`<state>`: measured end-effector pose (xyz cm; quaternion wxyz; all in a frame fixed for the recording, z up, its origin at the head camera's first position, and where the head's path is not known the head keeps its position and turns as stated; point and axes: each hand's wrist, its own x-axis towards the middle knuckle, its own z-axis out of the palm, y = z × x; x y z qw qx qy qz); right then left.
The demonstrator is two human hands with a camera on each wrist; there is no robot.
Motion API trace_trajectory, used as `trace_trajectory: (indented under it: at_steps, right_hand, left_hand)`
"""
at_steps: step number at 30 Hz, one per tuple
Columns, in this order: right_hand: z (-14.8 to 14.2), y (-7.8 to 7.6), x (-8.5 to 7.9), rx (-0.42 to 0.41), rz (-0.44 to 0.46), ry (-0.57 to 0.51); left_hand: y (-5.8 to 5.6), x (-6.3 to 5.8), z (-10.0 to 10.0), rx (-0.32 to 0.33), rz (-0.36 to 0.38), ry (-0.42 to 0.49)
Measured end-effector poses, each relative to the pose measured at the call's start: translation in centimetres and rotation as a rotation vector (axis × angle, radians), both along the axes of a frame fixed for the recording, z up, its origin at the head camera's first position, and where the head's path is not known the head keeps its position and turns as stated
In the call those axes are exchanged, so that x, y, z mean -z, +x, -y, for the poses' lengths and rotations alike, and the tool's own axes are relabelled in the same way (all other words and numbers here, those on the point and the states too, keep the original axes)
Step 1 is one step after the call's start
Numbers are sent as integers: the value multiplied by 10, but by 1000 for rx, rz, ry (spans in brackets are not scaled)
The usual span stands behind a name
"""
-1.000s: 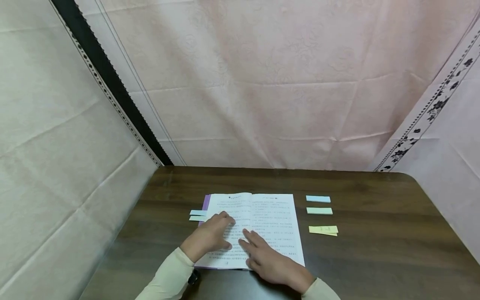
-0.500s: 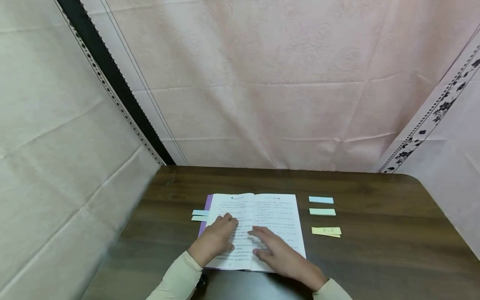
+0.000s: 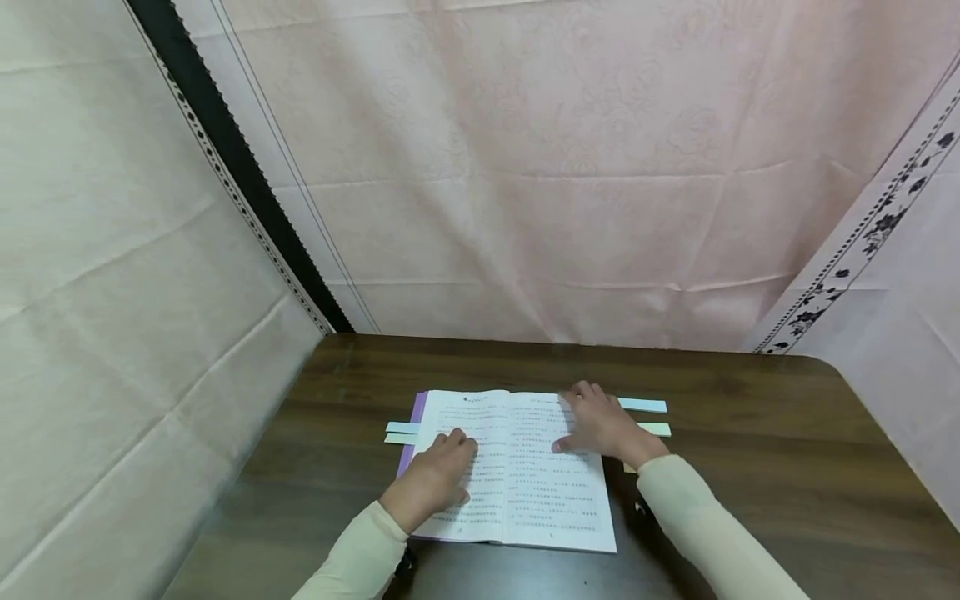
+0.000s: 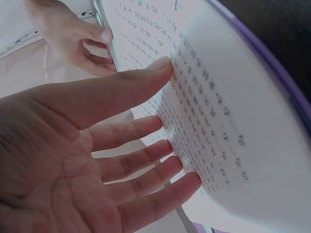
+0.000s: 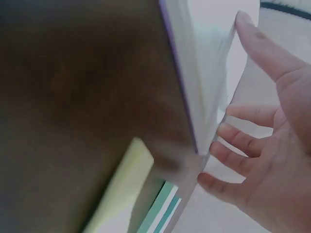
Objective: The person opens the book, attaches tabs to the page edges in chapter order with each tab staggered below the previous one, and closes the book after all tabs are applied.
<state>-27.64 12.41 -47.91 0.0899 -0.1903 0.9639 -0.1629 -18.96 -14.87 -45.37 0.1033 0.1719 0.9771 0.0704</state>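
Note:
An open book [image 3: 517, 500] with printed pages and a purple cover edge lies flat on the table. My left hand [image 3: 435, 475] rests on its left page; in the left wrist view the fingertips touch the print, fingers straight and spread. Over the upper right part of the right page is my right hand [image 3: 602, 427]. Its fingers are extended in the right wrist view, thumb tip at the page [image 5: 214, 63]. A blue tab [image 3: 402, 427] and a pale green tab [image 3: 401, 438] stick out from the book's left side.
Right of the book lie a blue sticky-note pad [image 3: 643, 405] and a green pad [image 3: 657, 429], partly behind my right hand. A yellow pad [image 5: 124, 184] is mostly hidden by the wrist in the head view. Cloth [image 3: 525, 167] hangs behind the wooden table [image 3: 750, 467].
My right hand has moved from the book's middle up and right to the right page's upper edge, now covering part of the pads. The left hand stays on the left page.

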Motion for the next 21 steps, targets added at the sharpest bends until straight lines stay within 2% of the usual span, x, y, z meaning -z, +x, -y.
trace_trajectory:
  at_steps: [4, 8, 14, 19, 21]
  right_hand:
    - [0, -14, 0, -10, 16, 7]
    - [3, -19, -1, -6, 11, 8]
    - [7, -13, -2, 7, -28, 38]
    - [9, -7, -1, -37, -133, 119]
    - [8, -8, -1, -47, -143, 107]
  left_hand:
    - [1, -1, 1, -7, 3, 4]
    - [2, -2, 2, -17, 6, 8]
    - [3, -2, 3, -16, 13, 13]
    - [4, 0, 3, -17, 19, 7]
    - [4, 1, 3, -8, 7, 1]
